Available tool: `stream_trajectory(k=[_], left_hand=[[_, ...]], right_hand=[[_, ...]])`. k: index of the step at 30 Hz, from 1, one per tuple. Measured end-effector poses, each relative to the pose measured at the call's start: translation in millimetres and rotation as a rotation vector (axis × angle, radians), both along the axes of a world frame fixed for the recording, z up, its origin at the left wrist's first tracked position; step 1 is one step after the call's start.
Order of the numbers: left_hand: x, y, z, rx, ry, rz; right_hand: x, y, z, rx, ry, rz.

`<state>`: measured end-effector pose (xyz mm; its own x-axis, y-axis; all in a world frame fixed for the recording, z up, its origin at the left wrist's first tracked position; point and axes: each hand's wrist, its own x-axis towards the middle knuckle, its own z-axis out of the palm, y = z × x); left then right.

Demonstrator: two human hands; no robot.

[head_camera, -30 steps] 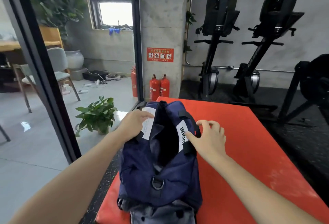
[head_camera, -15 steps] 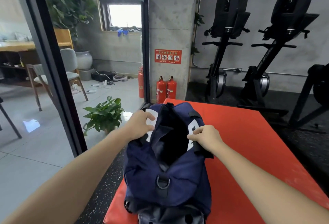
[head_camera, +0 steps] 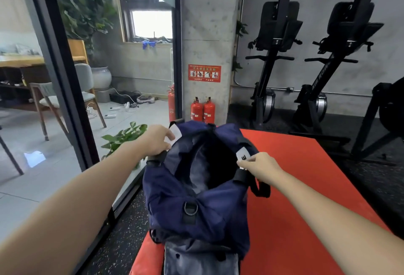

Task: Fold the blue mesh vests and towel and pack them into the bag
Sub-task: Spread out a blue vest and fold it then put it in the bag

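A navy duffel bag [head_camera: 196, 213] lies lengthwise on the left side of a red mat [head_camera: 301, 198], its top gaping open onto a dark inside. My left hand [head_camera: 156, 141] grips the bag's left rim at the black handle and a white label. My right hand [head_camera: 259, 166] pinches the right rim by the other white label and black strap. A greyish-blue cloth [head_camera: 201, 259] sticks out from under the bag's near end. What lies inside the bag is too dark to tell.
A glass wall with a dark frame [head_camera: 63, 77] runs along the left, a potted plant [head_camera: 122, 141] behind it. Red fire extinguishers [head_camera: 203, 110] stand at a concrete pillar beyond the bag. Black exercise machines [head_camera: 273, 66] line the back wall.
My right hand went from hovering with fingers spread to pinching the bag's right rim. Both hands have pulled the rims apart and the opening is wider.
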<state>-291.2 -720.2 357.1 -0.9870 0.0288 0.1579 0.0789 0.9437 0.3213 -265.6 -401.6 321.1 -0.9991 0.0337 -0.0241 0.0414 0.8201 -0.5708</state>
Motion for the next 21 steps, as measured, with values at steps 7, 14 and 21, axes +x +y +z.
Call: stream_trajectory(k=[7,14,21], left_hand=[[3,-6,-32,0.181,0.013,0.041],[2,-2,-39,0.259,0.052,-0.027],[2,4,-46,0.225,0.088,-0.05]], right_hand=[[-1,-7,-27,0.016,-0.002,0.031],[-3,-51,-28,0.425,0.423,0.064],[-26,-81,-40,-0.008,-0.158,0.272]])
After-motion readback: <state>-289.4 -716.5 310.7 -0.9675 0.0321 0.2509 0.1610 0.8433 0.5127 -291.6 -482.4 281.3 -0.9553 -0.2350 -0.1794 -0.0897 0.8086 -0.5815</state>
